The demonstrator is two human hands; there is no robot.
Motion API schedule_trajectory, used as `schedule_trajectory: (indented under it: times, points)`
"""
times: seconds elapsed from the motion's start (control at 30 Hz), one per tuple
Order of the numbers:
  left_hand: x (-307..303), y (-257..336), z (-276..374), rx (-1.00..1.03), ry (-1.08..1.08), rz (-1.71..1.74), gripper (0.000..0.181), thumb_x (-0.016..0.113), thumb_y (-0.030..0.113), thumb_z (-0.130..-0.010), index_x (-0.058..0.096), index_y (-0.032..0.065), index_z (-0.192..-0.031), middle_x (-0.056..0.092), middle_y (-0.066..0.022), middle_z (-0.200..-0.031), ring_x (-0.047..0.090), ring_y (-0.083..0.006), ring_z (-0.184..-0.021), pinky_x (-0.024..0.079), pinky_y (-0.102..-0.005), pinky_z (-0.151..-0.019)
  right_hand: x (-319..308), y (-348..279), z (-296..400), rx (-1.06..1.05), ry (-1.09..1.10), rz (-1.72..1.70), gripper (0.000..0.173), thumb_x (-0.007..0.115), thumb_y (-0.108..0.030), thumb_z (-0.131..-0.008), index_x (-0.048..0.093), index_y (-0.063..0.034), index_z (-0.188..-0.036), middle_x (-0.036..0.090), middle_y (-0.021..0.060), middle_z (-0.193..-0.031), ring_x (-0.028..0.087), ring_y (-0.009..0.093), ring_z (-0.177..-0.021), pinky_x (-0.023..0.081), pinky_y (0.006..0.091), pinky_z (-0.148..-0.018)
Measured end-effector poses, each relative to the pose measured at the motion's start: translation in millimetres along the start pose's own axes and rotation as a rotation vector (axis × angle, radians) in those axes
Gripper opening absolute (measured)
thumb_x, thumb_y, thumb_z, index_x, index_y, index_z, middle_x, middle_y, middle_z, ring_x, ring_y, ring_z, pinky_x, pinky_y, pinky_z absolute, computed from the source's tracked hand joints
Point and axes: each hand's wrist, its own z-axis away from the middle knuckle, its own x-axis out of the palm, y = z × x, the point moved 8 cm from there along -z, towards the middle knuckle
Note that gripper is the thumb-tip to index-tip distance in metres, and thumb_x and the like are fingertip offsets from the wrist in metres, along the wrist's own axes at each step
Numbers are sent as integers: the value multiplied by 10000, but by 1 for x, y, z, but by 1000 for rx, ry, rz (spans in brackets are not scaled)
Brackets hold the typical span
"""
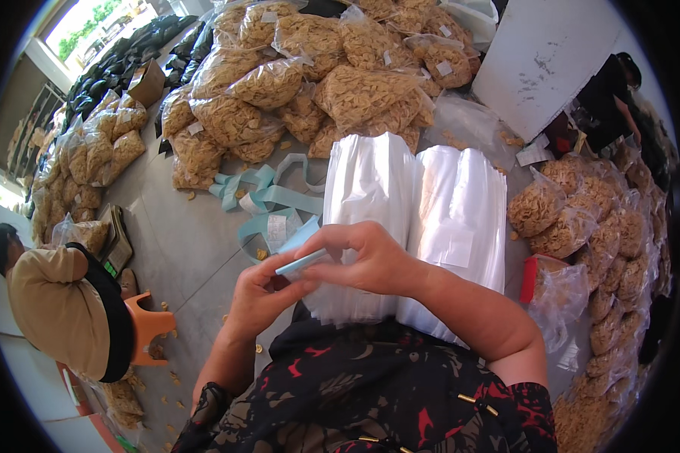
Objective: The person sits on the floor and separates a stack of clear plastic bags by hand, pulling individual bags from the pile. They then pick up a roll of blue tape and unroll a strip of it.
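My left hand [266,291] and my right hand [362,257] meet over the left edge of a stack of clear plastic bags [368,187]. Between them they hold a light blue strip of label backing [301,263], folded or rolled, its near part pinched by the fingers of both hands. A second stack of clear bags [459,198] lies beside the first on the right, with a white label [451,247] on its top. Loose blue backing ribbon [286,195] curls on the floor beyond my left hand, with some white labels on it.
Filled bags of dried brown slices [368,96] are heaped ahead; more bags [595,198] are piled at right. A person [62,311] sits on an orange stool [147,331] at left near a scale [116,243]. Another person [612,102] is at upper right. A red box [530,277] stands right.
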Motion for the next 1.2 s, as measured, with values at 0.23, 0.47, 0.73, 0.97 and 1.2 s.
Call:
schedule_trajectory:
  times: [0.23,0.47,0.73,0.97,1.2]
  points:
    - [-6,-7,7,-97,4,-190,143,662,112,-916,718,-15,-950,685,-17,-786,649,-75,-763,508,-196,-680,-9,-7,8,-24,48,2,133,739,-99,-828,703,-45,-944,588,-19,-732,523,52,-678,419,228,-615]
    - [-45,18,7,492,248,-315,390,612,159,-952,549,-37,-1283,659,-127,-1082,649,-176,-1000,524,-282,-835,-61,-38,6,-56,274,-261,144,676,-126,-879,661,-47,-999,621,13,-857,564,73,-821,459,234,-750]
    - [-37,31,-7,387,389,33,513,619,15,-912,418,-8,-1383,581,-94,-1215,576,-158,-1081,460,-281,-930,-76,43,5,284,-167,683,273,665,-167,-799,647,-37,-1039,627,83,-845,611,220,-827,467,343,-787]
    - [-46,1,-7,376,477,-128,308,557,63,-961,571,21,-1265,619,-57,-1191,571,-122,-1032,447,-255,-888,-44,-11,26,-365,303,1439,270,600,-159,-834,575,-63,-1085,608,103,-877,622,285,-810,441,407,-815]
    - [-5,-77,-50,-30,169,-223,291,518,178,-994,628,19,-1211,665,-70,-1143,591,-155,-1027,422,-315,-964,-40,41,39,316,244,938,362,635,-393,-873,544,-44,-838,625,139,-800,624,341,-732,499,435,-638]
